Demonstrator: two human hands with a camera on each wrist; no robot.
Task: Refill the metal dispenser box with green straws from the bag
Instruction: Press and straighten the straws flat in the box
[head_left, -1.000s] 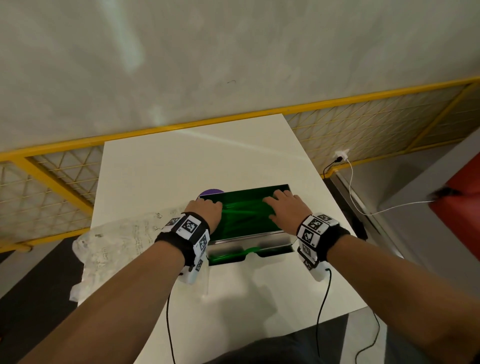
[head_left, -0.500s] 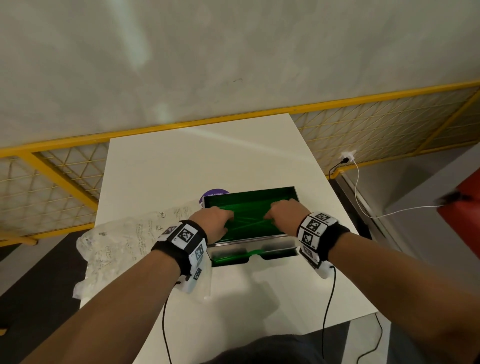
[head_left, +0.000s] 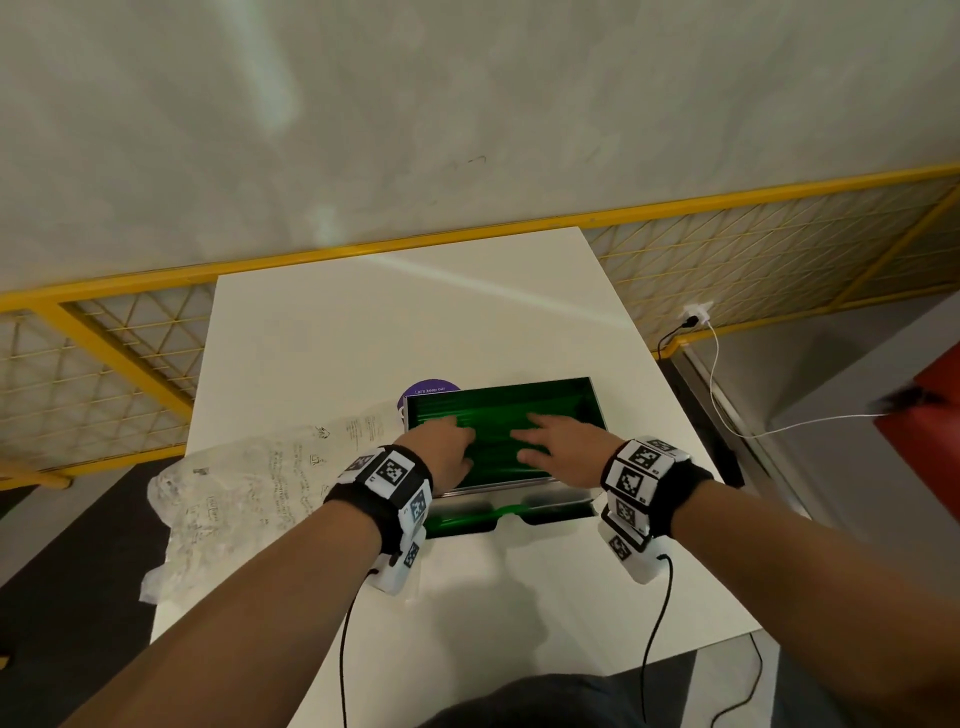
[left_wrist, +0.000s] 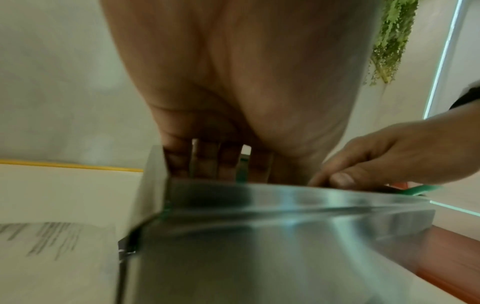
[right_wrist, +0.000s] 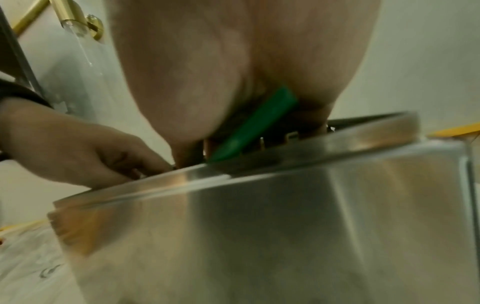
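Note:
The metal dispenser box (head_left: 597, 410) stands open-topped on the white table, filled with green straws (head_left: 498, 415) lying left to right. My left hand (head_left: 449, 447) and right hand (head_left: 553, 447) both rest flat on the straws inside it, fingers stretched forward. In the left wrist view my fingers (left_wrist: 207, 162) reach straight down behind the box wall (left_wrist: 259, 236). The right wrist view shows one green straw (right_wrist: 254, 131) tilted up under my palm, above the box (right_wrist: 259, 226). More straws lie in the front tray (head_left: 467, 519). The clear printed bag (head_left: 244, 488) lies flat to the left.
A purple round sticker (head_left: 431, 388) peeks out behind the box's left corner. A yellow mesh fence (head_left: 104, 364) runs behind the table (head_left: 389, 322). A white cable (head_left: 727, 405) and a red object (head_left: 930, 441) are at the right. Black wrist cables hang over the near edge.
Both hands have slid from the near edge of the box further in over the straws, and their fingers have straightened out. The box and bag have stayed in place.

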